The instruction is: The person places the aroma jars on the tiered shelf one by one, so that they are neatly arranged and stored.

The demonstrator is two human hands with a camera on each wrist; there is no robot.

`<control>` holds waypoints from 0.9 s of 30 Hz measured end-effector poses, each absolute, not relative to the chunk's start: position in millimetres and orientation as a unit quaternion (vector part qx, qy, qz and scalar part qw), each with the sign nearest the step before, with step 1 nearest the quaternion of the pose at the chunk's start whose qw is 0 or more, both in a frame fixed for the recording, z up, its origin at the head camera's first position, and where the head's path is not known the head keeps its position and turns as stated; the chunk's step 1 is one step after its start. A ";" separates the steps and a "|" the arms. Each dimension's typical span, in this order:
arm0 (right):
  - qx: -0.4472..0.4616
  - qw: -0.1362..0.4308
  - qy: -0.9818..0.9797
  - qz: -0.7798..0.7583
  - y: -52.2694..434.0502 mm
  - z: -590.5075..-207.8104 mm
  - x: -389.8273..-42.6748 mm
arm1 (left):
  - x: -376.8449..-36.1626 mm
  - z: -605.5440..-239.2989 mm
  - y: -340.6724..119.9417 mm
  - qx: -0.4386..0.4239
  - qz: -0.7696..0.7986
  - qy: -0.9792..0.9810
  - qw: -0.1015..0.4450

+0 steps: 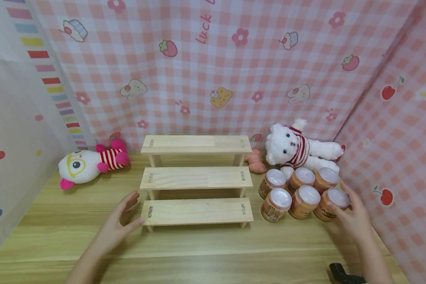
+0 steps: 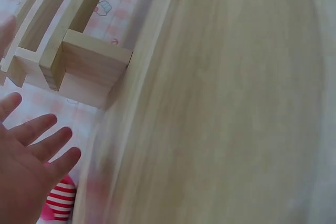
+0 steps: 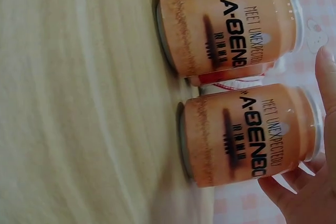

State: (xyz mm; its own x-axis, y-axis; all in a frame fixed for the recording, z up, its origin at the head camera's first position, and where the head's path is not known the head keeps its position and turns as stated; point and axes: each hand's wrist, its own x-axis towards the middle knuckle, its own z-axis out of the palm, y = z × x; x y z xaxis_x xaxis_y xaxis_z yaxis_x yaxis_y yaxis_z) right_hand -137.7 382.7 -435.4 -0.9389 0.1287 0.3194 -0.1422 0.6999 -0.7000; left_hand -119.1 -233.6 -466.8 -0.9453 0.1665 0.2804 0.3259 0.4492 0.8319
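Observation:
My right hand (image 1: 353,213) is at the front right can (image 1: 327,213) of a group of several orange-brown drink cans with silvery tops. In the right wrist view, fingers (image 3: 279,195) lie against the side of that can (image 3: 252,135), while the thumb (image 3: 326,74) stretches out past its lid, apart from it. Dark lettering marks the cans. Beside the left end of a three-step wooden rack (image 1: 198,213), my left hand (image 1: 118,223) hovers with fingers spread and nothing in it. Its thumb tip comes right up to the lowest step's edge in the head view.
A white plush bear (image 1: 296,148) in a striped shirt lies behind the cans. Next to the rack is a small pinkish-brown item (image 1: 255,161). A pink-and-white plush toy (image 1: 92,163) lies at the back left. Something black (image 1: 344,274) is at the front right. Checked cloth (image 1: 198,71) hangs behind.

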 end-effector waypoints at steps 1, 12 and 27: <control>-0.004 0.167 -0.904 0.394 382.0 -435.8 -136.7 | -119.6 -468.8 -233.2 -0.145 -0.515 -0.842 0.074; -0.023 0.178 -0.891 0.417 385.8 -454.0 -136.8 | -123.9 -488.8 -222.4 -0.159 -0.610 -0.774 0.056; -0.049 0.206 -0.875 0.435 383.9 -461.0 -137.5 | -122.9 -493.7 -213.0 -0.098 -0.595 -0.797 0.037</control>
State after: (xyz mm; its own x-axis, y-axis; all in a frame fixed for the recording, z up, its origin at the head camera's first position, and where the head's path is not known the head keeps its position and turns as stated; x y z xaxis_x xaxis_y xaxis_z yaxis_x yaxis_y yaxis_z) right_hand -137.5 383.9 -461.0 -0.9103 0.2644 0.3186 -0.0945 0.6166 -0.7816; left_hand -122.9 -213.0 -493.7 -0.9780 0.1124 0.1758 0.2004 0.2723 0.9411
